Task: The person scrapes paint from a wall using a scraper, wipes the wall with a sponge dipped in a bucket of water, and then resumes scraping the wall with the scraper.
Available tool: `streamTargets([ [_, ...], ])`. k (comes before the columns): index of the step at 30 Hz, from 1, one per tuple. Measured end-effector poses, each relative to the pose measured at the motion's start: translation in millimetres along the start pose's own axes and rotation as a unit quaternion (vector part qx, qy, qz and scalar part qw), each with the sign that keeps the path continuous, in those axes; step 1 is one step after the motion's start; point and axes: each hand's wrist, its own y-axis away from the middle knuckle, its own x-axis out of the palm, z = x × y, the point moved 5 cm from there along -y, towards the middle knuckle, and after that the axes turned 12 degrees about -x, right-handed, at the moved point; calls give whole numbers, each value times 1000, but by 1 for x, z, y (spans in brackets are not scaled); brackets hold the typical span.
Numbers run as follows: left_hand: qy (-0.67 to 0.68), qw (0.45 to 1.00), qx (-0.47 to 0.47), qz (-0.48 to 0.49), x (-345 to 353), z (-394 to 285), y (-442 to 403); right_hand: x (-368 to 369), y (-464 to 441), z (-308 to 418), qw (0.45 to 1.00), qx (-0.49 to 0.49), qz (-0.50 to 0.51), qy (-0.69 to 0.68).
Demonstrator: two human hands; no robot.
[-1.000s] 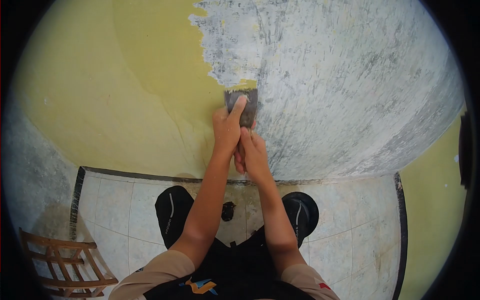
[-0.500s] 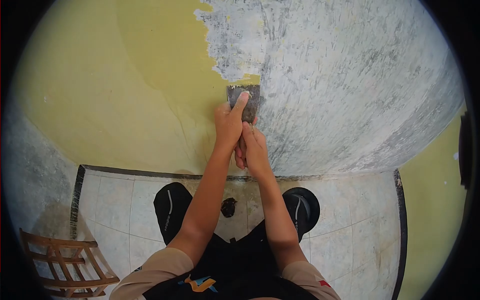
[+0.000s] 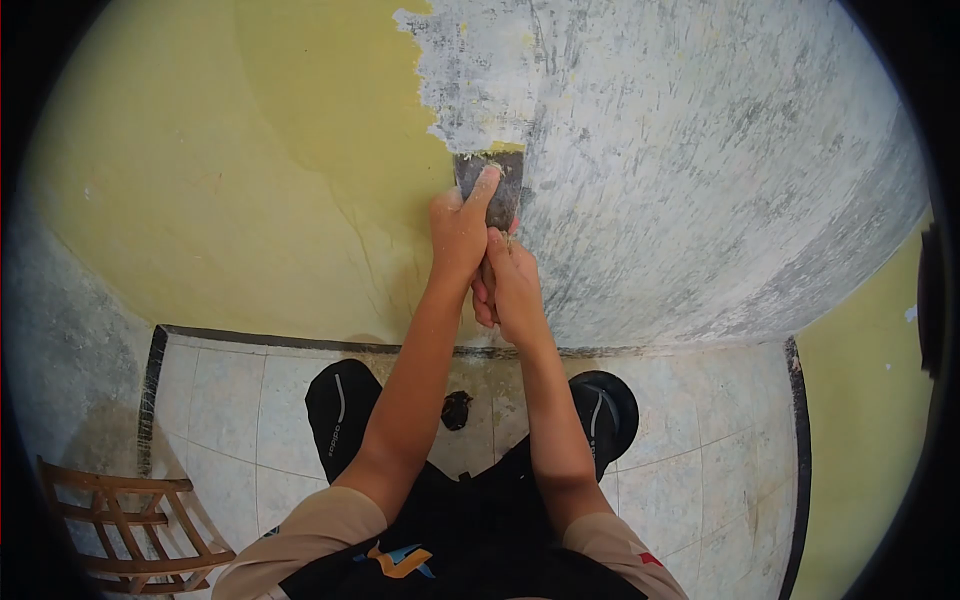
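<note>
Both of my hands are on one paint scraper (image 3: 506,190), its wide dark blade flat against the wall and pointing up. My left hand (image 3: 462,232) grips it near the blade, with the thumb stretched along the metal. Lower down, my right hand (image 3: 512,285) is wrapped round the handle, which is mostly hidden. Flakes of paint sit at the blade's top edge, just under a thin strip of yellow paint. Left of the blade the wall (image 3: 300,170) is yellow; above and to the right lies a scraped grey-white surface (image 3: 680,180).
A wooden rack-like piece of furniture (image 3: 130,530) stands at lower left. A small black object (image 3: 457,410) lies on the tiled floor (image 3: 660,400) between my knees. Dark skirting (image 3: 270,340) runs along the wall's foot. Another yellow wall (image 3: 860,430) rises at right.
The scraper and both hands have moved a little up the wall. The yellow strip above the blade is thinner now.
</note>
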Motion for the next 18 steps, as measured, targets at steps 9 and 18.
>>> streamTargets([
  [9,-33,998,41,-20,-17,18,-6,6,15,-12,999,12,-2,-50],
  [18,1,1000,-16,-22,-5,-2,15,14,19,1,999,17,-23,-32],
])
